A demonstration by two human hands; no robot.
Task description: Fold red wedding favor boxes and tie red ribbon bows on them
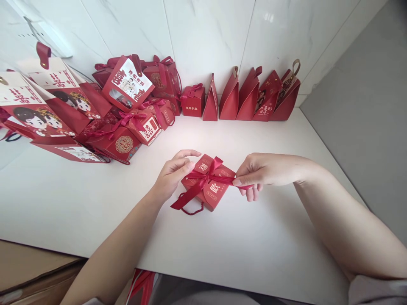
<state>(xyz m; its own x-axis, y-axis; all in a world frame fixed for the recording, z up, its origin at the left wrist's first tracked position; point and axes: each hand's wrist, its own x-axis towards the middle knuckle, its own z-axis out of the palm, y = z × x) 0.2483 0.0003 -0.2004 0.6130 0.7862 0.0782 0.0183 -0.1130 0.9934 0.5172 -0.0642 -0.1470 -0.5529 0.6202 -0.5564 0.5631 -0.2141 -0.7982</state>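
A red gift box (218, 195) with gold lettering lies on the white table in front of me. A crimson ribbon (202, 185) crosses its top and is tied in a bow at the middle. Between thumb and fingers, my left hand (176, 171) pinches the bow's left loop at the box's upper left edge. On the other side, my right hand (256, 173) grips the ribbon drawn out past the box's right edge. One ribbon tail hangs over the lower left side, beside a twisted red cord handle (193, 213).
Red boxes with bows and printed cartons (116, 142) are piled at the back left. Along the tiled wall stand a small bowed box (192, 101) and several peaked red boxes (248, 99). A cardboard box (28, 267) sits below the table's front left edge.
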